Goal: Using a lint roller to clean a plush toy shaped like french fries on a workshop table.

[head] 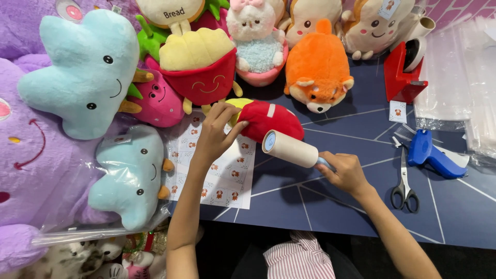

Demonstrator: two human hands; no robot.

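From the head view I see my right hand (345,173) wrapped around the blue handle of a lint roller (290,149), fingers curled tight and pressed together on the grip. The roller's long axis runs from lower right to upper left; its round free end points up and left, toward a red plush toy (271,119), and sits just beside or against that toy's lower edge, though I cannot tell whether they touch. My left hand (216,132) steadies the toy from the left, thumb and fingers pinching its yellow-green end, the fingers slightly apart. The red plush lies on the dark blue table (341,206), its long axis roughly left to right, partly over a white sticker sheet (227,178) printed with small pictures. Behind it stand a plush shaped like a carton of fries (199,64) and an orange plush animal (318,72). Well off to the right lie scissors (404,181), a blue tagging gun (434,155) and a red tape dispenser (405,70). Two pale blue plush toys (85,67) sit at the left.
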